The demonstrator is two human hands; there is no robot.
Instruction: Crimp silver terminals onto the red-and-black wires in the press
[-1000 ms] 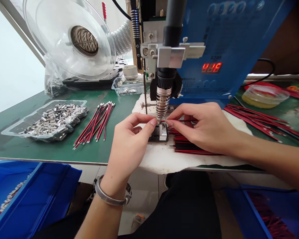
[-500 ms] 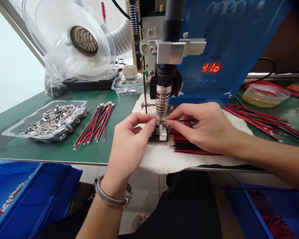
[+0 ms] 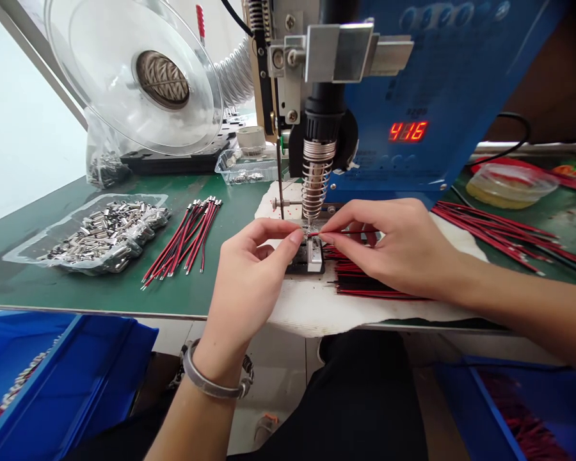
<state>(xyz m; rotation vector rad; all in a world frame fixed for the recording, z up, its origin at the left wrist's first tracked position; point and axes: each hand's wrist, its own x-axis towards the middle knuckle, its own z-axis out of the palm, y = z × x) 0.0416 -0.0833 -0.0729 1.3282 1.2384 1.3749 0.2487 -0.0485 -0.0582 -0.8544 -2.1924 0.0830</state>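
Observation:
My left hand (image 3: 252, 272) is closed in a pinch at the left side of a small metal fixture (image 3: 315, 257). Whatever lies between its fingertips is too small and hidden to name. From the right, my right hand (image 3: 393, 246) pinches a thin red-and-black wire (image 3: 343, 232), whose left end reaches the fixture between both hands. Directly above stands the spring-wrapped soldering iron (image 3: 317, 169) of a blue machine (image 3: 388, 77) with a lit red display. A bundle of red and black wires (image 3: 369, 286) lies beneath my right hand on a white cloth (image 3: 312, 314).
Left on the green table (image 3: 110, 294) are a clear tray (image 3: 24, 253) of small metal cylinders and a row of red-black wires with metal ends (image 3: 185, 240). More wires (image 3: 504, 234) lie at right. A clear round hood (image 3: 96, 77) stands behind. Blue bins (image 3: 110, 378) flank my legs.
The soldering iron and its clamp have risen away from the fixture. The display digits have changed. Both hands have stayed nearly in place.

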